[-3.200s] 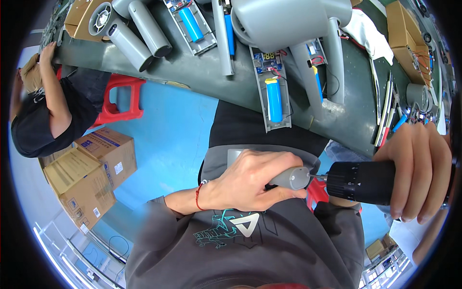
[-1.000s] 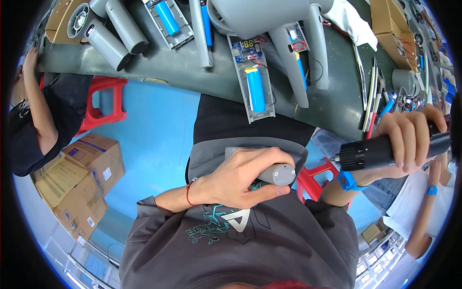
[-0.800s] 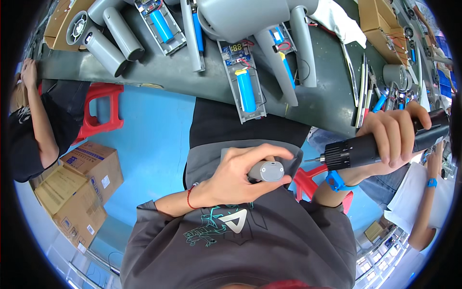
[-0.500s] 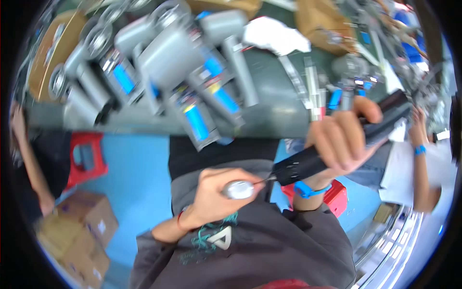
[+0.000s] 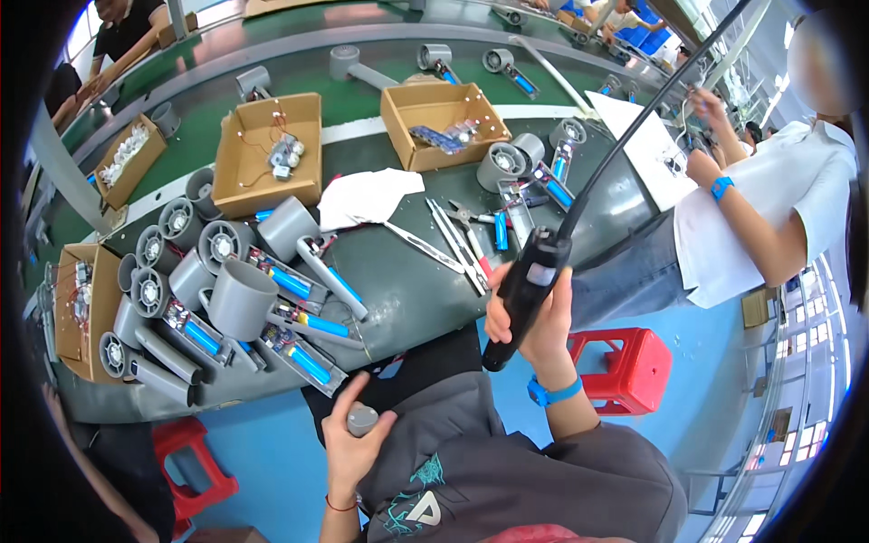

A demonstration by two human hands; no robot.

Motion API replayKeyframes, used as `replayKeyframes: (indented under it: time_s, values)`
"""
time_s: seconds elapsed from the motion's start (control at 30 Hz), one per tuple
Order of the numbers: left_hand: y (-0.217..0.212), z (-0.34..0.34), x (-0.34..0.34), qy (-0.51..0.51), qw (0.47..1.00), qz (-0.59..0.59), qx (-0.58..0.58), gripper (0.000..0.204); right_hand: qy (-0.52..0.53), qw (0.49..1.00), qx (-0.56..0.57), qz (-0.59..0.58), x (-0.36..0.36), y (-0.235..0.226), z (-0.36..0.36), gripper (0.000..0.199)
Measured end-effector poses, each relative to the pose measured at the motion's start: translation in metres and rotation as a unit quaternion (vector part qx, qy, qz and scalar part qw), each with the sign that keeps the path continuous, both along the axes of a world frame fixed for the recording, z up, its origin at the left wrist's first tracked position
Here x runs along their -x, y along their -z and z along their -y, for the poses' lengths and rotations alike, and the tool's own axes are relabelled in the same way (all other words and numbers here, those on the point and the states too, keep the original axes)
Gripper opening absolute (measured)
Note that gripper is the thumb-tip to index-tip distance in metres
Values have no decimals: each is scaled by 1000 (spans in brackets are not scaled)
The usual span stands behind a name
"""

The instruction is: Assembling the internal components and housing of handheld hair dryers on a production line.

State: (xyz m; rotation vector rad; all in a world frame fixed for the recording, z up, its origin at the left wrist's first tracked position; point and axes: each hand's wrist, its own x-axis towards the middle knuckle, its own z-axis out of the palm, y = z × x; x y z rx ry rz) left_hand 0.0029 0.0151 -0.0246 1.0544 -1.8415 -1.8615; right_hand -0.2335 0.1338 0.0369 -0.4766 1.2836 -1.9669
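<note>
My left hand [image 5: 351, 451], low in front of my body, holds a small grey round part [image 5: 362, 420] between thumb and fingers, with the index finger raised. My right hand [image 5: 541, 319] grips a black electric screwdriver [image 5: 520, 299], tilted with its lower end down. A black cable [image 5: 625, 136] runs from its top toward the upper right. The screwdriver and the round part are apart. Beyond my left hand, grey handheld-fan housings [image 5: 243, 299] lie heaped on the green table [image 5: 407, 317], several with exposed blue batteries [image 5: 308, 364].
Cardboard boxes [image 5: 269, 154] with wired parts stand along the table. White cloth [image 5: 369, 197], tweezers [image 5: 425, 246] and pliers [image 5: 466, 220] lie mid-table. A person in a light shirt [image 5: 738, 213] works at the right. Red stools [image 5: 625, 371] stand on the blue floor [image 5: 272, 462].
The screwdriver has moved away from the left hand and swung more upright. My left hand has shifted left and lower, still holding the round part. The view has turned.
</note>
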Motion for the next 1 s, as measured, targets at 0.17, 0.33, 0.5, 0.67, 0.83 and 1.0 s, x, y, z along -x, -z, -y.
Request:
replayKeyframes:
  time_s: [0.17, 0.33, 0.5, 0.67, 0.83, 1.0]
  values:
    - [20, 1, 5, 156, 981, -117, 22, 42, -40, 993, -71, -82, 1, 37, -14, 83]
    - [36, -9, 10, 153, 974, -148, -77, 27, -60, 986, -96, -126, -4, 26, -9, 78]
    - [48, -13, 10, 92, 984, -141, -63, 23, -75, 978, -128, -147, -4, 20, -1, 74]
    - [43, -12, 12, 68, 991, -113, -12, 21, -65, 977, -130, -159, -5, 15, 2, 70]
    - [24, -5, 17, 150, 984, -96, -5, 21, -127, 974, -149, -110, -1, -9, 18, 68]
    - [2, 0, 15, 150, 957, -174, -179, 27, -136, 976, -148, -87, 26, -22, 82, 51]
